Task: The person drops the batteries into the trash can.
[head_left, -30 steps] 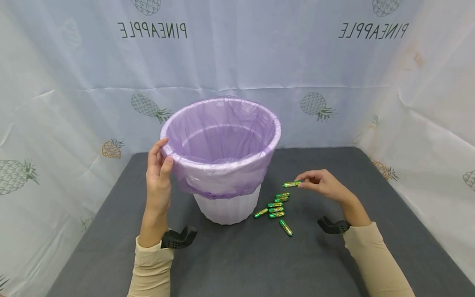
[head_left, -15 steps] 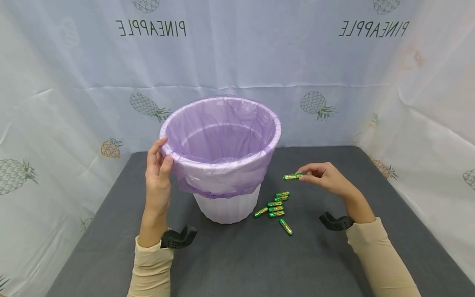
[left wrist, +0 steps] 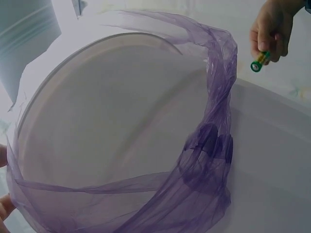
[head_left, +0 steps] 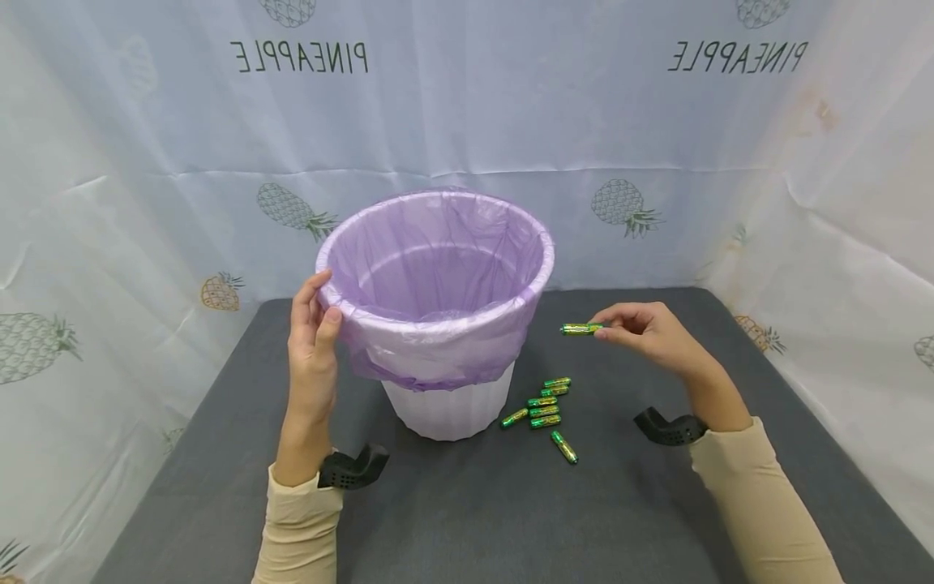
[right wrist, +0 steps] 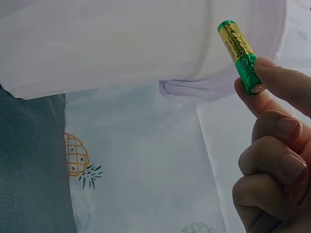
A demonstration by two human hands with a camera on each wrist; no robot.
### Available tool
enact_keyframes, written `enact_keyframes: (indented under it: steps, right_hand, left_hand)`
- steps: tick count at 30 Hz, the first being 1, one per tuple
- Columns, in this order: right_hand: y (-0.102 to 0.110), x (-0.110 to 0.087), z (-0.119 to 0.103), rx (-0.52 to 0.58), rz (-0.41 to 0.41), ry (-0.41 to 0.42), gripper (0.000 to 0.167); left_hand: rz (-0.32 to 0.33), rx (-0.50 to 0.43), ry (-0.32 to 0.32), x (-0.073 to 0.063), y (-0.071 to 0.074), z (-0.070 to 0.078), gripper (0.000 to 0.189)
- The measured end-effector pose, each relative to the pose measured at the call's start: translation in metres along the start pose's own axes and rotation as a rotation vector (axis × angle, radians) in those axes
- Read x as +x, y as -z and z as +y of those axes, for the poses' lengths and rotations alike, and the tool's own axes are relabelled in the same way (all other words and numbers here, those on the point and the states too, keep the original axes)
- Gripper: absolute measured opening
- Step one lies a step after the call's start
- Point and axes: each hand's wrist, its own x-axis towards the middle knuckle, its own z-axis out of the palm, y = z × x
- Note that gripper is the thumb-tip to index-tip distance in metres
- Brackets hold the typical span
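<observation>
A white trash bin (head_left: 447, 410) stands on the table, lined with a purple plastic bag (head_left: 438, 357) folded over its rim. My left hand (head_left: 312, 357) grips that rim at the left, thumb in front and fingers around the side. To the right of the bin, my right hand (head_left: 653, 337) pinches a green and gold battery (head_left: 580, 329) by one end between thumb and index finger. In the right wrist view the battery (right wrist: 240, 56) points up and away from the fingertips, with the other fingers curled below. Several like batteries (head_left: 543, 411) lie on the table between bin and right hand.
The dark grey table (head_left: 467, 519) is enclosed by white curtains (head_left: 467, 97) printed with pineapples. One battery (head_left: 564, 447) lies apart, nearer the front. A black wrist mount (head_left: 353, 468) sits on the left wrist, another mount (head_left: 670, 427) on the right.
My right hand has lifted the battery up from just behind the others on the table and moved slightly right. The left hand stays at the rim.
</observation>
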Motion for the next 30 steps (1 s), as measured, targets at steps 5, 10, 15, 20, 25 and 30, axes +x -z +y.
enact_keyframes:
  steps: [5, 10, 15, 20, 25, 30]
  right_hand:
    - [0.004, 0.003, -0.008, -0.022, 0.007, -0.004, 0.016]
    - [0.008, 0.006, -0.014, -0.030, 0.013, -0.023, 0.017]
    - [0.011, 0.008, -0.020, -0.014, 0.017, -0.023, 0.023]
    - [0.013, 0.012, -0.027, 0.001, 0.029, 0.002, 0.030]
    - [0.016, 0.014, -0.031, 0.010, 0.033, 0.042, 0.033]
    - [0.018, 0.017, -0.034, 0.012, 0.029, 0.073, 0.034]
  left_hand:
    - [-0.003, 0.001, 0.001, 0.000, 0.000, -0.001, 0.040]
    - [-0.001, 0.007, 0.002, 0.000, 0.000, -0.001, 0.040]
    - [-0.007, 0.004, -0.007, 0.001, 0.000, -0.002, 0.040]
    - [-0.010, 0.004, -0.010, 0.001, 0.000, -0.001, 0.040]
    - [-0.010, 0.005, -0.011, 0.001, 0.001, -0.002, 0.040]
    - [-0.010, 0.008, -0.015, 0.000, 0.001, -0.002, 0.040]
